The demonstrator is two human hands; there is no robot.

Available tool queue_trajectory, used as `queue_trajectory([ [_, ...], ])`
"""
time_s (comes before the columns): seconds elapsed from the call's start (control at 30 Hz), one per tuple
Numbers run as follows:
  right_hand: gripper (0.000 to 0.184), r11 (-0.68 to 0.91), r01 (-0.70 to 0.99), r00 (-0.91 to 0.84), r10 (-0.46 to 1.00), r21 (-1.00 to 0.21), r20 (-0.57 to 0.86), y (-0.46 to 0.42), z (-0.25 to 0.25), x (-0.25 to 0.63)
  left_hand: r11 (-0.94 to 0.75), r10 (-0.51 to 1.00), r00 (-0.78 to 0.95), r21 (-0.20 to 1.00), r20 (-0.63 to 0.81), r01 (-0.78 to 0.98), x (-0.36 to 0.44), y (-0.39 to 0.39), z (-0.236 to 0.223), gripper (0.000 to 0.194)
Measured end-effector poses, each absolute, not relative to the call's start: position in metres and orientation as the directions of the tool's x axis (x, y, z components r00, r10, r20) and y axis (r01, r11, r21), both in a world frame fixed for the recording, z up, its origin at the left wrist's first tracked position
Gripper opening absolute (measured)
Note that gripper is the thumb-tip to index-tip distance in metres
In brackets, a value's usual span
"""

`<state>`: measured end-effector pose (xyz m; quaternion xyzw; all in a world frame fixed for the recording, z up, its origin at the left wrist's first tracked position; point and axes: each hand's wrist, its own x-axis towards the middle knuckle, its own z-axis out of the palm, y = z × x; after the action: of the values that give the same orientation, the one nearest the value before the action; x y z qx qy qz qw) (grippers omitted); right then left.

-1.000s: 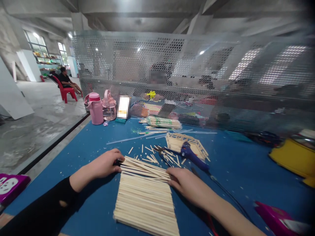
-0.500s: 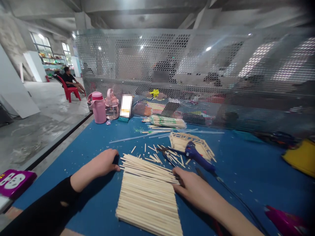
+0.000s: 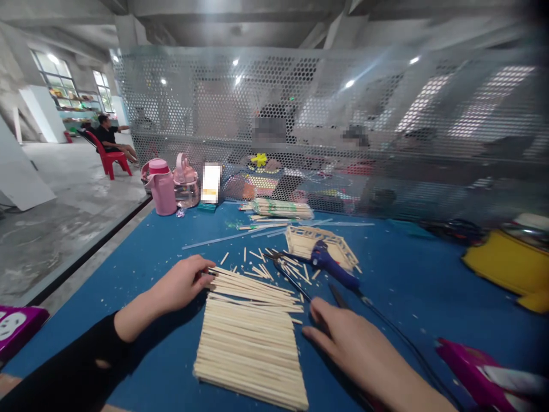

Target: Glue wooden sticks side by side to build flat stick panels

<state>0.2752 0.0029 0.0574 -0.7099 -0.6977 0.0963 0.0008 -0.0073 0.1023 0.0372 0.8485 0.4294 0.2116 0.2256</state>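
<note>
A flat panel of pale wooden sticks (image 3: 249,349) lies on the blue table before me, its sticks side by side. Along its far edge is a bunch of loose wooden sticks (image 3: 253,289), slightly fanned with uneven ends. My left hand (image 3: 184,281) has thumb and fingertips closed about the left ends of these loose sticks. To the right of the panel, my right hand (image 3: 343,329) is apart from the sticks, thumb and fingers spread, nothing visible between them. Its fingertips are close to a dark slender tool (image 3: 294,280) with jaws, perhaps pliers, lying among cut stick pieces.
A blue glue gun (image 3: 334,269) rests against a small stick-built frame (image 3: 300,240), its cable trailing right. Behind are bagged sticks (image 3: 283,209), clear glue sticks (image 3: 214,239), a pink flask (image 3: 163,189) and a phone (image 3: 211,183). A perforated metal screen (image 3: 240,103) stands beyond.
My left hand has come onto the loose sticks' left ends. My right hand has drawn away from their right ends and its fingers have opened. The view has turned slightly right.
</note>
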Motion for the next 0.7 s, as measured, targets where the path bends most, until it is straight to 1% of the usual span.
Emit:
queue_trajectory([
  [0.03, 0.012, -0.038, 0.991, 0.017, 0.986, -0.127, -0.164, -0.004, 0.058, 0.275, -0.525, 0.828, 0.531, 0.577, 0.179, 0.625, -0.007, 0.101, 0.039, 0.027],
  [0.1, 0.015, -0.026, 0.988, -0.003, 0.983, -0.155, -0.182, -0.012, 0.056, 0.274, -0.503, 0.836, 0.522, 0.618, 0.171, 0.604, -0.005, 0.098, 0.043, 0.029],
  [0.17, 0.015, 0.03, 0.979, -0.056, 0.991, -0.203, -0.123, -0.011, 0.053, 0.271, -0.466, 0.836, 0.535, 0.677, 0.125, 0.57, -0.004, 0.093, 0.045, 0.031],
  [0.23, 0.013, 0.1, 0.97, -0.117, 0.991, -0.22, -0.067, -0.002, 0.052, 0.268, -0.395, 0.828, 0.559, 0.751, 0.041, 0.53, -0.002, 0.09, 0.045, 0.032],
  [0.27, 0.014, 0.13, 0.969, -0.146, 0.987, -0.211, -0.062, 0.005, 0.052, 0.266, -0.341, 0.821, 0.571, 0.788, -0.017, 0.513, -0.001, 0.088, 0.044, 0.032],
  [0.37, 0.015, 0.18, 0.971, -0.198, 0.974, -0.157, -0.111, 0.024, 0.052, 0.261, -0.142, 0.796, 0.575, 0.864, -0.191, 0.484, 0.001, 0.085, 0.039, 0.032],
  [0.4, 0.016, 0.196, 0.969, -0.215, 0.97, -0.148, -0.118, 0.028, 0.052, 0.26, -0.083, 0.79, 0.568, 0.878, -0.231, 0.472, 0.002, 0.085, 0.037, 0.032],
  [0.47, 0.02, 0.228, 0.962, -0.244, 0.964, -0.148, -0.101, 0.033, 0.05, 0.261, -0.005, 0.796, 0.546, 0.898, -0.262, 0.439, 0.002, 0.084, 0.034, 0.033],
  [0.53, 0.021, 0.244, 0.955, -0.258, 0.964, -0.166, -0.065, 0.032, 0.046, 0.264, 0.009, 0.837, 0.492, 0.905, -0.24, 0.426, 0.001, 0.083, 0.032, 0.034],
  [0.63, 0.024, 0.242, 0.945, -0.253, 0.967, -0.221, -0.022, 0.03, 0.039, 0.273, -0.011, 0.903, 0.381, 0.875, -0.2, 0.485, -0.004, 0.082, 0.032, 0.034],
  [0.7, 0.026, 0.223, 0.936, -0.236, 0.972, -0.271, -0.017, 0.031, 0.038, 0.279, 0.046, 0.889, 0.371, 0.857, -0.27, 0.513, -0.006, 0.082, 0.033, 0.038],
])
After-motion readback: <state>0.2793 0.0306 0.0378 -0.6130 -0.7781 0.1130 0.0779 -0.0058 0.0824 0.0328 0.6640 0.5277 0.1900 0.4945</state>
